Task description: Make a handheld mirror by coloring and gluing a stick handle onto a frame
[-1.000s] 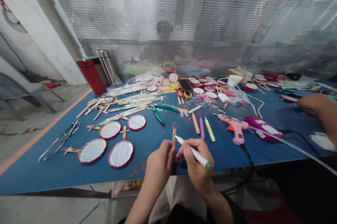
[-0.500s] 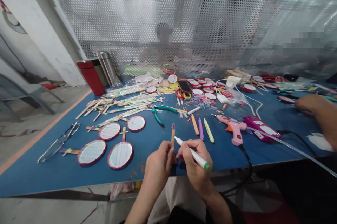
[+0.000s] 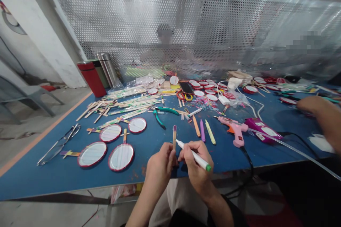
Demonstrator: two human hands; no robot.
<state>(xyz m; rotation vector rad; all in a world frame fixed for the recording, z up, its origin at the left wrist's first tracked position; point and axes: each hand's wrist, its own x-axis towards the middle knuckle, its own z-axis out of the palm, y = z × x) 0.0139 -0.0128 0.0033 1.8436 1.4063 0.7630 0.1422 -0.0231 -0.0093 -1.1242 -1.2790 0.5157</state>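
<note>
Near the table's front edge, my left hand pinches a narrow wooden craft stick upright; its top end is coloured purple. My right hand is closed around a white marker with a green end, its tip at the stick's right edge. I cannot tell whether the tip touches the wood. Beyond my hands lie an orange marker, a purple marker and a yellow marker. To the left are several round white discs with red rims and stick handles, such as this one.
Right of the markers lies a pink glue gun with a trailing cord. Teal-handled pliers, loose sticks and glasses are spread leftward. A red bottle stands behind. Another person's arm reaches in at the right.
Almost nothing differs. The whole view shifts very slightly, and both hands keep their hold on the craft stick and the marker.
</note>
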